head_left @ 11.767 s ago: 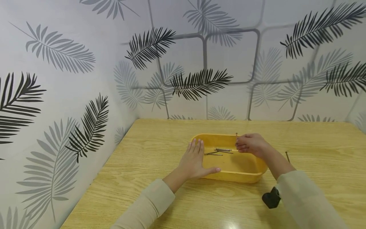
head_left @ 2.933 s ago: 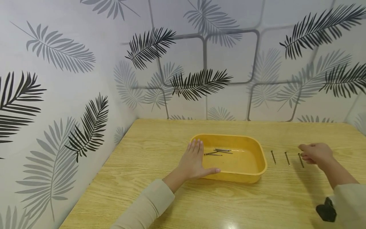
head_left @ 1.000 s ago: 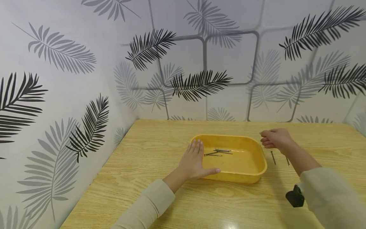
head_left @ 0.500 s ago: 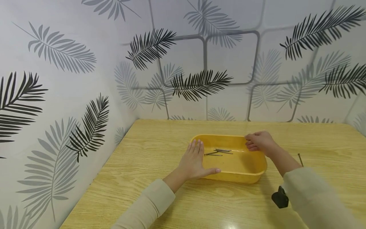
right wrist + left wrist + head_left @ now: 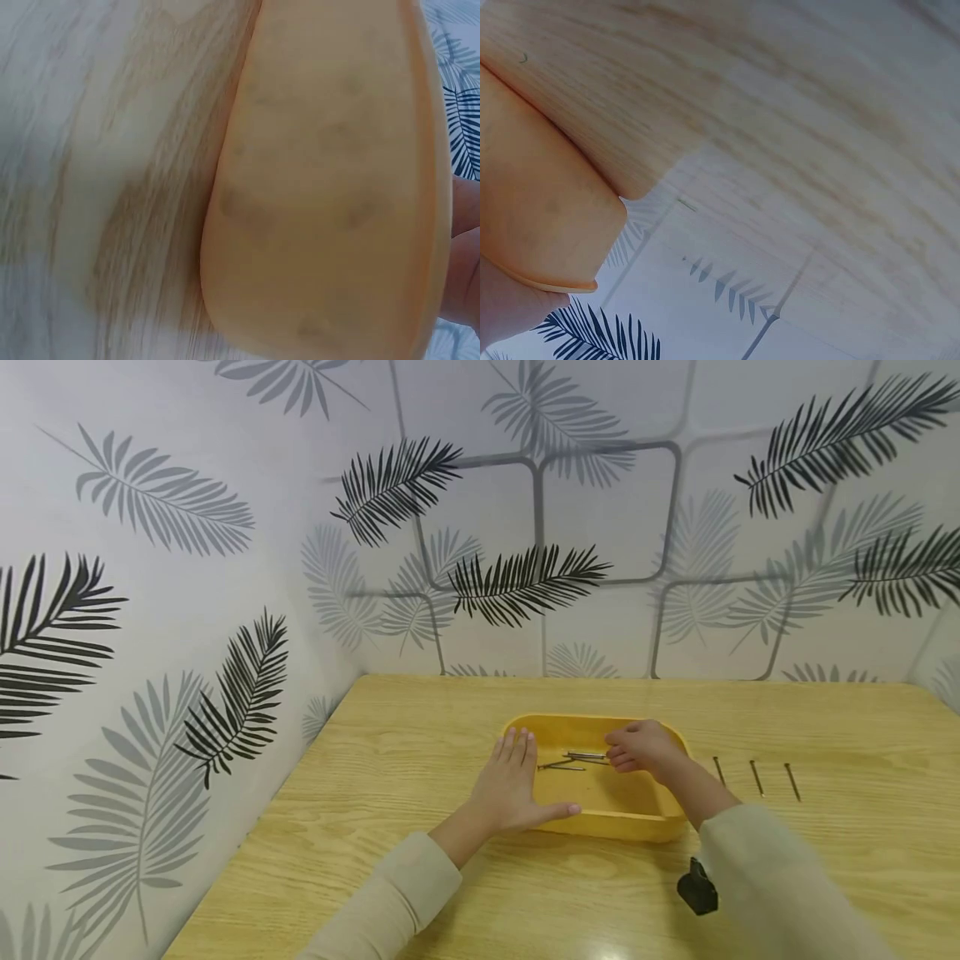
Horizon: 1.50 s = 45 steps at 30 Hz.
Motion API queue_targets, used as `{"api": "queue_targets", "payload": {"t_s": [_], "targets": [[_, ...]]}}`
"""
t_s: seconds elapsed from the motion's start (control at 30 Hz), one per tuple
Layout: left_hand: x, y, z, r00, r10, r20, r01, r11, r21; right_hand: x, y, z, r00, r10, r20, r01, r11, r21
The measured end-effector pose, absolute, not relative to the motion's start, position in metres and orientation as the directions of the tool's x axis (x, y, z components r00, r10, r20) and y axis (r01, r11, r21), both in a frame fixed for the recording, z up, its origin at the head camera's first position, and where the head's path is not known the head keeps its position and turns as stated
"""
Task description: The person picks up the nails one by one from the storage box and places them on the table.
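Observation:
My left hand (image 5: 510, 781) lies with straight fingers over the left end of a yellow plastic tray (image 5: 645, 827), its thumb along the near rim. Inside the tray several metal nails (image 5: 562, 767) lie loosely in a small pile. My right hand (image 5: 643, 750) reaches into the tray, fingers bent, fingertips right at the right ends of the nails; I cannot tell if it pinches one. In the right wrist view the tray's outer wall (image 5: 322, 187) hides most of that hand's fingers (image 5: 465, 262).
Right of the tray, three nails lie side by side in a spaced row on the wooden table (image 5: 862, 860), among them the rightmost nail (image 5: 792, 782). A black piece (image 5: 697, 887) hangs at my right wrist. A leaf-patterned wall (image 5: 592, 627) stands behind the table.
My right hand has moved left from above the row of nails, over the right rim and down to the nails in the tray. My left hand has stayed in place.

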State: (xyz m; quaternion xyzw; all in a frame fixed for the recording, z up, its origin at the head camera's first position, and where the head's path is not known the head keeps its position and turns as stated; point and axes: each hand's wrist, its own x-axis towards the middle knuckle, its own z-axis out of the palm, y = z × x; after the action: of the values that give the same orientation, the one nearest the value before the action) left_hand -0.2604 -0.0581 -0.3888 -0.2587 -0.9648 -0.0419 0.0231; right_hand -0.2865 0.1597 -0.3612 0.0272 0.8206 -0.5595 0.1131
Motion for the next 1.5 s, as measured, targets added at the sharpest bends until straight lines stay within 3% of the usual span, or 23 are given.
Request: {"api": "queue_targets", "payload": {"t_s": [0.63, 1.5], "targets": [[-0.262, -0.058, -0.392, -0.857, 0.509, 0.077, 0.514, 0.855, 0.066, -0.288, 0.119, -0.371, -0.979, -0.102, -0.175, 0.105, 0.480, -0.871], [-0.262, -0.058, -0.390, -0.862, 0.501, 0.075, 0.505, 0.861, 0.054, -0.299, 0.110, -0.379, -0.984, -0.159, -0.078, -0.037, 0.613, -0.789]]}}
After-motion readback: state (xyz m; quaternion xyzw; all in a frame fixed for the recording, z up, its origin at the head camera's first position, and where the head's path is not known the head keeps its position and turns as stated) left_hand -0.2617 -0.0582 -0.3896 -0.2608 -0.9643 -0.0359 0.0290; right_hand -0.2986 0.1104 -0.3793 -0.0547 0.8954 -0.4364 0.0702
